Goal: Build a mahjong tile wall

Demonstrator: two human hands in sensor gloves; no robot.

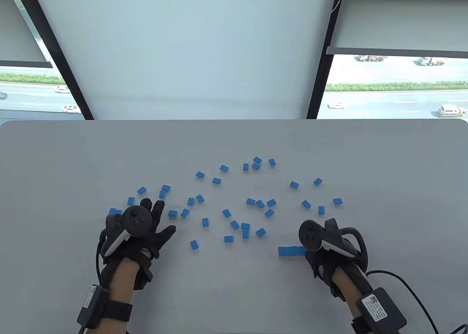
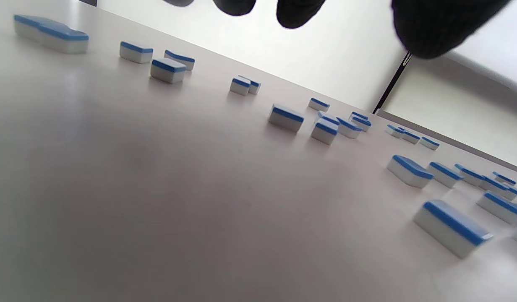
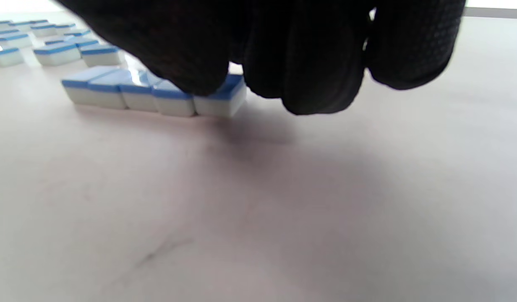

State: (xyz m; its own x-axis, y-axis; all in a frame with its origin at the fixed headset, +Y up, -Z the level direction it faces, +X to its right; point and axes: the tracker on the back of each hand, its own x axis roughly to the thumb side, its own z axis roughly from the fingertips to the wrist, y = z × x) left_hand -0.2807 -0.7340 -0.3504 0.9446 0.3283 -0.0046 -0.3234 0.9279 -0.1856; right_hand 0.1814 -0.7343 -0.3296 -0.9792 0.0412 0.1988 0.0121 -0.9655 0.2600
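Short row of smooth, blue-backed white rectangular mahjong tiles (image 3: 153, 94) butted flush near the pale matte tabletop (image 1: 234, 293) front edge, steadied at its end by right hand (image 1: 321, 253), fingers resting on the end tile. Left hand (image 1: 146, 228) released, flat, beside loose scattered tiles (image 1: 234, 202).

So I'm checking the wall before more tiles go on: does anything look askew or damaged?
Nothing looks damaged. The row of tiles by the right hand sits flush and straight, five tiles showing in the right wrist view. The loose tiles lie scattered at odd angles, blue side up, not yet gathered.
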